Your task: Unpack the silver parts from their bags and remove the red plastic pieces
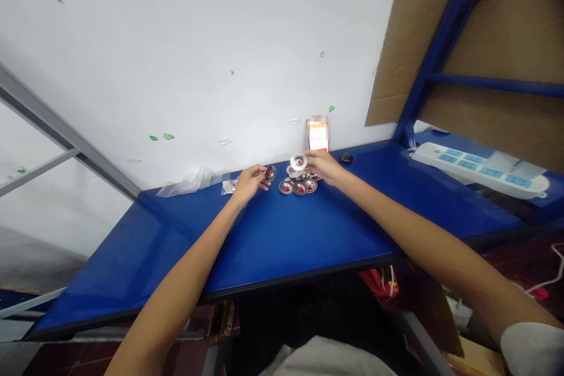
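Box (318,129): top was pixelated, base hid. behind R hand (325,165); print (317,140) was too sm. to read. Rear discs (289,170) were part. hid. by held disc (298,161). L forearm (176,282) was cut by btm. edge.

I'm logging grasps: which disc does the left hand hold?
The darker disc, left of the pile, in the left hand; the brighter disc is in the right hand, the others piled.

The left hand (249,184) is holding a small round silver metal disc (270,173) with red at its centre; the right hand (321,164) is gripping a shiny silver dished disc (298,161) at a pile of red-centred metal discs (300,188).
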Demonstrator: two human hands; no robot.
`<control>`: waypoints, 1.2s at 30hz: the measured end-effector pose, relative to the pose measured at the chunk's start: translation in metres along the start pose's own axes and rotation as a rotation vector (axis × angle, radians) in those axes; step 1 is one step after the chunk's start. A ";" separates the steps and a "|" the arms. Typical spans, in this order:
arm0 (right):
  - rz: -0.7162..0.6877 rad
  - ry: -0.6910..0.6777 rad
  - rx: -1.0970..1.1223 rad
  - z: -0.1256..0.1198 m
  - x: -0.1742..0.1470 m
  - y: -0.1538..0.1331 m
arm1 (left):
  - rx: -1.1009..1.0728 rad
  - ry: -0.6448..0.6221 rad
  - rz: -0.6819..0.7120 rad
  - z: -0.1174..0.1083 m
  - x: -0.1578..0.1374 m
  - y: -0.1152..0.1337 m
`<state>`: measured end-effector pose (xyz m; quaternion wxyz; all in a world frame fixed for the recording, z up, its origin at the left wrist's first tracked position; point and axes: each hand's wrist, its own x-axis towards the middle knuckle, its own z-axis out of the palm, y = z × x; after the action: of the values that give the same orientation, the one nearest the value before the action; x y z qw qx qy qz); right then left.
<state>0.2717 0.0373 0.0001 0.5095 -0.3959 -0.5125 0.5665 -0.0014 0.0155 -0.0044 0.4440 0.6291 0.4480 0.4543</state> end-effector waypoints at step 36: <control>-0.647 -0.214 -0.918 0.025 -0.020 -0.007 | 0.295 0.104 0.103 0.010 -0.004 0.001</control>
<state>0.2515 0.0130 0.0097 0.3783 -0.3399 -0.8499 0.1379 0.0076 0.0094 -0.0057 0.2993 0.6852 0.4994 0.4376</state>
